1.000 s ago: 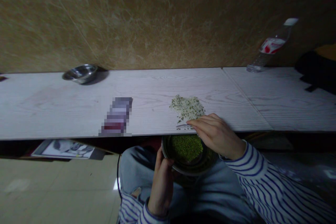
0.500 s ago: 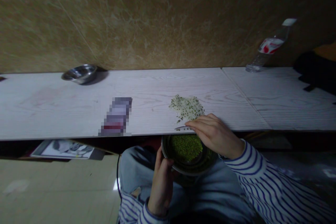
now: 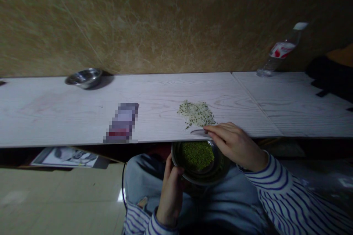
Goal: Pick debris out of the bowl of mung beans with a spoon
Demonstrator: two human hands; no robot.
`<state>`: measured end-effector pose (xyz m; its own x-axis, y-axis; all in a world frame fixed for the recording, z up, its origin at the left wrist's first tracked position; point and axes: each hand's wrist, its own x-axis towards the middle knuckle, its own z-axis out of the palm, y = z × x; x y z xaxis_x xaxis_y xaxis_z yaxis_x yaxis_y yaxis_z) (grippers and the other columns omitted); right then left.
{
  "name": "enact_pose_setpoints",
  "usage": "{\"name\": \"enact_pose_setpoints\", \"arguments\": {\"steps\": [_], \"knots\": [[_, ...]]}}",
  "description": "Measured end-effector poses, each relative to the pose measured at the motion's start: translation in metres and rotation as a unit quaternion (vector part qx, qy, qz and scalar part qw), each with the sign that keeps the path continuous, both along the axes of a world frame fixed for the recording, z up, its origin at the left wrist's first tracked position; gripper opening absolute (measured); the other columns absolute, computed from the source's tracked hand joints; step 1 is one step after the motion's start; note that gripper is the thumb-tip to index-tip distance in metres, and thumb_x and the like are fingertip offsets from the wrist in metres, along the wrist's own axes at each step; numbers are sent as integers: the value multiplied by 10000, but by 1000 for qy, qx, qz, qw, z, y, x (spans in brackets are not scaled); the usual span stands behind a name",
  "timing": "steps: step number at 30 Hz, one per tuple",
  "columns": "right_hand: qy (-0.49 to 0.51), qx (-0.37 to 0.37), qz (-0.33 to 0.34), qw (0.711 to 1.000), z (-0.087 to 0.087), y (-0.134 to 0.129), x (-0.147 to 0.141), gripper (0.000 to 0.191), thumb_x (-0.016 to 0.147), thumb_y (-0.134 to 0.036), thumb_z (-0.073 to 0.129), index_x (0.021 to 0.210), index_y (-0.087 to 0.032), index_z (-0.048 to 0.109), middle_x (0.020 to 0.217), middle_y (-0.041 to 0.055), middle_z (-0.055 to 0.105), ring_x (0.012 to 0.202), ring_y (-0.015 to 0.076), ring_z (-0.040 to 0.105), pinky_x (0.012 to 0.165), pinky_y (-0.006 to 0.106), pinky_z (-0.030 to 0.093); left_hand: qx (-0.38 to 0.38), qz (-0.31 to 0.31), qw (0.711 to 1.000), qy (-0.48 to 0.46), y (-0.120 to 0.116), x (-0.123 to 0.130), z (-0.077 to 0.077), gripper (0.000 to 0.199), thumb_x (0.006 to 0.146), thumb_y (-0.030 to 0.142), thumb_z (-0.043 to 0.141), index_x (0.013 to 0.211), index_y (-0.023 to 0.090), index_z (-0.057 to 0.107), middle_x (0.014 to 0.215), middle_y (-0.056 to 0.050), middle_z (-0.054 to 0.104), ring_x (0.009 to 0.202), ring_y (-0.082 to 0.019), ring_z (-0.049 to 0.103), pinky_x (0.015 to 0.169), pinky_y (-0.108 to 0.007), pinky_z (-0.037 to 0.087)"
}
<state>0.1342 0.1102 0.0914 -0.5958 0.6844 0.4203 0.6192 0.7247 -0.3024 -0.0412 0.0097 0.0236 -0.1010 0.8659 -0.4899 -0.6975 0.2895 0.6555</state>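
My left hand [image 3: 172, 191] grips the left rim of a metal bowl [image 3: 202, 183], which is held over my lap just under the table's front edge. Green beans [image 3: 197, 155] lie in the bowl. Pinched in the fingers of my right hand [image 3: 234, 141] is a thin, flat tool [image 3: 199, 132], probably a spoon or scraper, at the table edge above the bowl. Just beyond it, a pile of white grains mixed with green beans [image 3: 197, 113] is spread on the white table [image 3: 160, 88].
An empty metal bowl [image 3: 85, 78] stands at the back left. A blurred-out flat object [image 3: 122, 123] lies left of the pile. At the back right are a clear plastic bottle [image 3: 281, 49] and a dark bag [image 3: 328, 77]. A brown marbled wall [image 3: 165, 22] rises behind the table.
My right hand has moved slightly to the right with the thin tool. The few beans seen by the tool at the table edge no longer show. The held bowl has shifted slightly right.
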Motion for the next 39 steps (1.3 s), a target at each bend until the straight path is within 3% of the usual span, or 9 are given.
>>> {"name": "enact_pose_setpoints", "arguments": {"steps": [3, 16, 26, 39], "knots": [[-2, 0, -40, 999, -4, 0, 0, 264, 931, -173, 464, 1155, -160, 602, 1008, 83, 721, 900, 197, 666, 819, 367, 516, -3, 5, 1000, -1, -1, 1, -2, 529, 777, 172, 534, 1297, 248, 473, 1263, -60, 589, 1114, -249, 553, 885, -378, 477], [-5, 7, -97, 995, -7, 7, -13, 291, 935, -211, 446, 1166, -160, 616, 1071, 94, 719, 918, 215, 690, 860, 389, 554, -13, 18, 1000, 1, -1, -4, -4, 537, 756, 178, 565, 1284, 249, 494, 1275, -57, 595, 1130, -249, 552, 839, -333, 492], [-38, -7, -65, 997, -8, 11, -24, 287, 935, -204, 456, 1174, -168, 610, 1064, 95, 717, 922, 210, 676, 841, 385, 537, 1, 4, 1000, -1, -3, -7, -3, 511, 792, 175, 526, 1296, 235, 470, 1295, -75, 568, 1133, -266, 548, 893, -395, 474], [-9, -7, -33, 999, -2, 3, -10, 275, 923, -177, 483, 1159, -206, 621, 1020, 48, 733, 870, 186, 675, 787, 367, 513, -3, 14, 1000, -2, -2, -7, -5, 538, 782, 178, 532, 1312, 247, 467, 1234, -70, 604, 1135, -266, 545, 894, -386, 467]]}}
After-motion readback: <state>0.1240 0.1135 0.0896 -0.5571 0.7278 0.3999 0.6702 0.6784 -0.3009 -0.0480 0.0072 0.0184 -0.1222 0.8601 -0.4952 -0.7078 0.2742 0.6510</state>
